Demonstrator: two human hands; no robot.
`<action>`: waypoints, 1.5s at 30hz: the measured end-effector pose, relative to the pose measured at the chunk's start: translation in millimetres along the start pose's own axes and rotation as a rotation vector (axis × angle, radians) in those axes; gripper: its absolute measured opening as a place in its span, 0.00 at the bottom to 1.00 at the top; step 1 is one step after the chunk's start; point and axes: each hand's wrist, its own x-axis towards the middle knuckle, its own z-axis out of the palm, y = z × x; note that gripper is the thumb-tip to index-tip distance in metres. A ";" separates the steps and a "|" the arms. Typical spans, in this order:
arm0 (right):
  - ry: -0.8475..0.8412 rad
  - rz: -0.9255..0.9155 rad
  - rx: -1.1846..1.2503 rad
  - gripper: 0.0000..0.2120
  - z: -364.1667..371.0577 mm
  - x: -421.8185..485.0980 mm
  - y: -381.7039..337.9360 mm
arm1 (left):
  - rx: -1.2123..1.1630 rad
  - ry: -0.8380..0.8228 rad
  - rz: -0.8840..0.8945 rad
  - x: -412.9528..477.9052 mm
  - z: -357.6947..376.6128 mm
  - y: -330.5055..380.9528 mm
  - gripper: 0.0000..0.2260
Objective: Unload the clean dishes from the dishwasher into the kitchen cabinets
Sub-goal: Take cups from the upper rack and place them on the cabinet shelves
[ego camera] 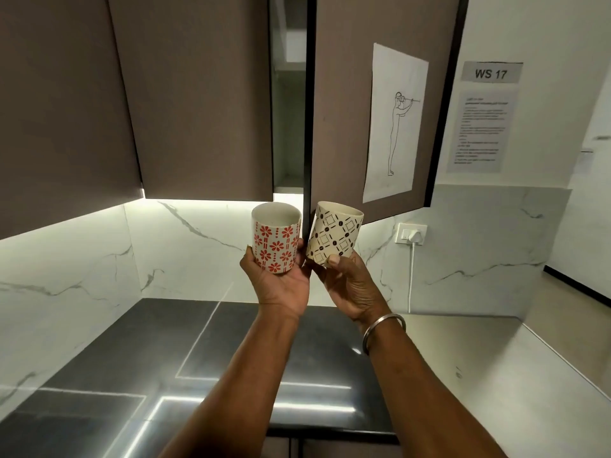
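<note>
My left hand point(281, 285) holds a white cup with red flower patterns point(276, 239), upright, its mouth open to me. My right hand point(350, 289) grips a cream cup with black square and bean patterns point(334, 239), tilted a little to the right. Both cups are raised side by side, almost touching, just below the upper cabinet. The brown cabinet door point(380, 104) on the right is swung partly open. Through the narrow gap I see the cabinet's inner shelves point(288, 94); what stands on them is not visible.
A closed brown cabinet door point(198, 94) hangs left of the gap. Below lies a dark glossy countertop point(198, 358) with a lighter counter point(479, 375) to the right. A wall socket with a white plug and cable point(412, 234) sits on the marble backsplash. Paper notices point(482, 127) are stuck to the wall.
</note>
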 end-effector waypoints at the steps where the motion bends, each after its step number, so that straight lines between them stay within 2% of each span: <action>1: 0.002 -0.004 0.002 0.27 1.4 -11.0 -6.3 | 0.011 -0.001 -0.004 -11.3 4.9 -4.1 0.33; 8: 0.057 -0.013 -0.042 0.31 -0.9 -75.5 -50.9 | 0.032 0.004 -0.050 -58.7 23.0 -41.6 0.37; 11: 0.090 -0.021 -0.068 0.30 -9.7 -99.9 -71.0 | 0.038 0.022 -0.084 -78.1 35.3 -60.0 0.35; 17: 0.191 -0.060 -0.212 0.35 -30.5 -139.7 -115.2 | 0.060 0.012 -0.151 -110.7 59.9 -99.1 0.27; 20: 0.247 -0.097 -0.255 0.37 -38.6 -158.9 -136.5 | 0.064 0.002 -0.203 -125.4 70.3 -118.7 0.30; 22: 0.243 -0.120 -0.284 0.35 -41.3 -172.1 -148.8 | 0.057 -0.001 -0.250 -131.8 77.1 -132.6 0.34; 30: 0.356 -0.243 -0.291 0.32 -49.2 -212.7 -192.1 | 0.010 -0.068 -0.381 -161.5 117.6 -186.3 0.31; 35: 0.480 -0.328 -0.297 0.37 -59.8 -225.3 -203.9 | -0.004 -0.065 -0.431 -170.1 128.8 -204.1 0.31; 39: 0.483 -0.318 -0.358 0.38 -61.1 -225.5 -203.9 | -0.019 -0.060 -0.441 -169.2 134.3 -206.4 0.27; 45: 0.485 -0.284 -0.396 0.38 -60.7 -204.7 -196.2 | 0.005 -0.002 -0.420 -145.7 122.2 -205.1 0.31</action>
